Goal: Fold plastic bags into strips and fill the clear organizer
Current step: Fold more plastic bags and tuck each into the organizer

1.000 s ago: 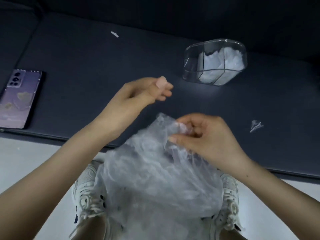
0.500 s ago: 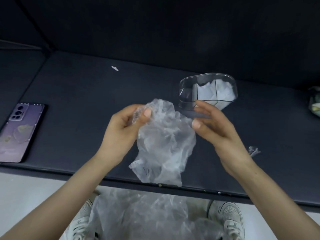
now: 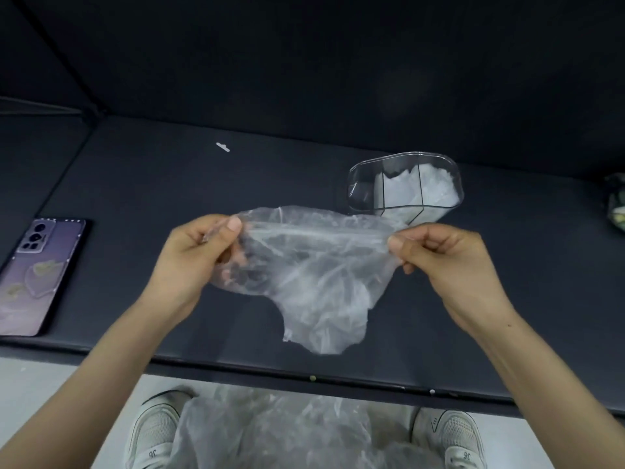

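Observation:
A thin clear plastic bag [image 3: 318,279] hangs above the dark table [image 3: 142,198], stretched flat between both hands. My left hand [image 3: 199,255] pinches its upper left corner and my right hand [image 3: 446,255] pinches its upper right corner. Behind my right hand stands the clear organizer [image 3: 363,194], a rounded box with dividers. White folded bags [image 3: 422,191] fill its right compartments and the left compartment looks bare. A heap of more clear bags [image 3: 287,431] lies low down between my white shoes.
A purple phone [image 3: 37,275] lies face down at the table's left edge. A small white scrap [image 3: 223,147] rests far back on the table. A greenish object [image 3: 617,208] shows at the right border. The table's front edge [image 3: 304,375] runs below my hands.
Both hands lifted one bag from the heap up over the table. My right hand took hold of its right corner, and the hands moved apart, spreading the bag wide.

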Motion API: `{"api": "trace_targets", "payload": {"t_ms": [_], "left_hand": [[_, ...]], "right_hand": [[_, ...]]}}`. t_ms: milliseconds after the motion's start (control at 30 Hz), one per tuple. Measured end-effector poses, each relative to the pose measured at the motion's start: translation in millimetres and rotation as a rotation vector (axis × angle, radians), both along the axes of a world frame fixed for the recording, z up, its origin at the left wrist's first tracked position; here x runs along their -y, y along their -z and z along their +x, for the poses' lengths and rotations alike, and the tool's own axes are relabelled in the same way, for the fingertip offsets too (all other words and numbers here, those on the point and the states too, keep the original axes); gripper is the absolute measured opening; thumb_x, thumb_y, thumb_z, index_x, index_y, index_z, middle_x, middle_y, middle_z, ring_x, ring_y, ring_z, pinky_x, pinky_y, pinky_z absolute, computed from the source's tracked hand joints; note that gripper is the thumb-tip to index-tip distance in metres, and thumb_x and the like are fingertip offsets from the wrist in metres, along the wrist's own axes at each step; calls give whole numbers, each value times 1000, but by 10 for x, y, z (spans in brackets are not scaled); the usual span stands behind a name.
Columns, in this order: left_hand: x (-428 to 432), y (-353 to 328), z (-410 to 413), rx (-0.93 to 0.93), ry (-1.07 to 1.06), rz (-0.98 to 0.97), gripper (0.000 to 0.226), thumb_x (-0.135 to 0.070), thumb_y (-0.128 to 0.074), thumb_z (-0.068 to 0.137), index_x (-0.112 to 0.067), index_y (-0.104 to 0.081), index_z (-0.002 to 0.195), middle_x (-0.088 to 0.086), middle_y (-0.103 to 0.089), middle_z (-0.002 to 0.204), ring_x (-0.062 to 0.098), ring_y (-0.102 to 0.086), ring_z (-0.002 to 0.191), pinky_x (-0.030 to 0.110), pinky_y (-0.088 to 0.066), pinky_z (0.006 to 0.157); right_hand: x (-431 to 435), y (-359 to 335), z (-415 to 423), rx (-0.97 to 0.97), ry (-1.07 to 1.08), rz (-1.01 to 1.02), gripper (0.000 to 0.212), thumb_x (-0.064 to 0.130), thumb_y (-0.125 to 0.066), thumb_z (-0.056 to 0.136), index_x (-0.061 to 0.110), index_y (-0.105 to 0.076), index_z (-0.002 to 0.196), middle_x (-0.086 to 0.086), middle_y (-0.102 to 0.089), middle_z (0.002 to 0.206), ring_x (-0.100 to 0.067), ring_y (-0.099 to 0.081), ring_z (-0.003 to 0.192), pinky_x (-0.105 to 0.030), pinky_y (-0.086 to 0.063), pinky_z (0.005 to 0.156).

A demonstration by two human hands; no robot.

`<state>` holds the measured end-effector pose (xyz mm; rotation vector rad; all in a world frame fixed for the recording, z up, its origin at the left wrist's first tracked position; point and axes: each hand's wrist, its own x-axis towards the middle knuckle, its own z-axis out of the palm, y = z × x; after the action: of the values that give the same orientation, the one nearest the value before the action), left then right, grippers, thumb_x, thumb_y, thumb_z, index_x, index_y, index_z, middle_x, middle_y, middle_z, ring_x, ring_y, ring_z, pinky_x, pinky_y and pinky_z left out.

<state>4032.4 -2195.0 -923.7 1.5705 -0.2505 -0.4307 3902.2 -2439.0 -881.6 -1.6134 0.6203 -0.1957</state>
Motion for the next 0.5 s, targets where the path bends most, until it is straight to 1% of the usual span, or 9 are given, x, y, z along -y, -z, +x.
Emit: {"api": "trace_targets", "payload": {"t_ms": [33,100,133,200,267,300,400,433,500], "left_hand": [[-47,5,50,-24,62,42,49,-75,-72,58,-28,-74,73,-7,-64,64,7,-59,60,18,-49,57],[-137,-7,174,-73,136,79,57,-73,-76,55,-27,-75,90,-2,-71,84,13,-67,78,23,-52,69],[-159,-50,237,-101,98,54,59,-70,-78,53,-29,-74,96,-3,-72,95,15,-68,89,25,-51,76],[-182,-172,320,-68,-75,-10,57,-63,-79,53,-32,-70,100,-6,-68,104,11,-62,98,26,-45,84],[-88,-349,230,179,-133,62,44,-56,-68,66,-33,-64,103,-8,-62,105,5,-57,98,20,-42,86],[4,-431,115,350,-60,162,43,-58,-64,70,-33,-62,105,-9,-60,107,3,-56,99,19,-41,87],[369,-574,-335,768,193,489,70,-77,-50,74,-25,-62,120,-7,-61,116,8,-53,108,20,-38,94],[442,-548,-421,842,218,573,75,-76,-49,74,-20,-62,122,-4,-64,116,11,-56,108,23,-40,93],[497,-456,-460,878,223,653,64,-63,-53,76,-16,-65,118,-1,-70,108,18,-66,97,31,-52,84]], "right_hand": [[22,-12,-2,-14,-18,-14,4,14,-73,75,11,-71,73,1,-66,60,-5,-54,53,-15,-47,54],[43,-14,9,-55,-23,-59,9,14,-75,77,10,-71,70,0,-63,55,-5,-52,50,-15,-45,51],[42,-13,20,-70,-7,-80,11,15,-76,78,10,-70,69,-1,-62,54,-6,-52,48,-15,-44,50],[15,-11,46,-77,49,-85,16,17,-77,77,9,-68,67,-1,-62,52,-7,-52,47,-15,-43,47],[-51,-22,86,-72,88,-41,20,18,-77,77,6,-66,66,-2,-61,50,-7,-50,44,-15,-42,46],[-95,-34,112,-70,92,-15,22,19,-76,78,6,-65,65,-2,-61,50,-7,-50,44,-16,-43,46],[-219,-72,173,-61,72,34,26,22,-74,82,6,-63,63,-2,-61,50,-8,-50,43,-18,-44,46],[-243,-81,182,-57,60,49,28,23,-72,83,6,-62,63,-2,-61,51,-9,-51,44,-19,-44,47],[-242,-110,177,-52,43,125,31,27,-66,87,5,-61,65,-3,-63,54,-10,-54,47,-20,-48,49]]}}
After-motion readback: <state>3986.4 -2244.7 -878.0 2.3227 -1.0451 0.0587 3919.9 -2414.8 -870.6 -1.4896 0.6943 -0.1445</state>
